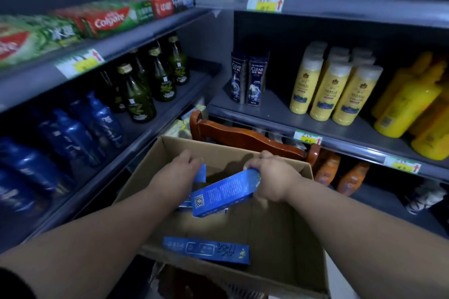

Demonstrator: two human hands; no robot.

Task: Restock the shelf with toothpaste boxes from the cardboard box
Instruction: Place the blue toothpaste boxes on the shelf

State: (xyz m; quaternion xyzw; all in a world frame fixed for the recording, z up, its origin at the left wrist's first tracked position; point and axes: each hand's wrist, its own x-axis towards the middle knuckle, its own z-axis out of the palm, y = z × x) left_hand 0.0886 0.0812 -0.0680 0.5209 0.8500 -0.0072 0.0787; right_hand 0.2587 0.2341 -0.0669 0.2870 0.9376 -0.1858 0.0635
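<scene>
An open cardboard box (pixel 279 233) stands in front of me on a wooden chair. My right hand (pixel 272 175) grips the far end of a blue toothpaste box (pixel 223 193), tilted up over the carton's middle. My left hand (pixel 181 168) is closed on a second blue toothpaste box (pixel 200 173), mostly hidden behind the fingers. Another blue toothpaste box (pixel 206 250) lies flat against the carton's near wall. More blue packs show under the raised one. The upper left shelf (pixel 126 43) carries a row of red and green toothpaste boxes (pixel 107 20).
Green bottles (pixel 145 82) and blue bottles (pixel 73 128) fill the left middle shelf. On the right shelf stand two dark shampoo bottles (pixel 250 80), yellow bottles (pixel 332 90) and orange ones lower down. The wooden chair back (pixel 245 138) rises behind the carton.
</scene>
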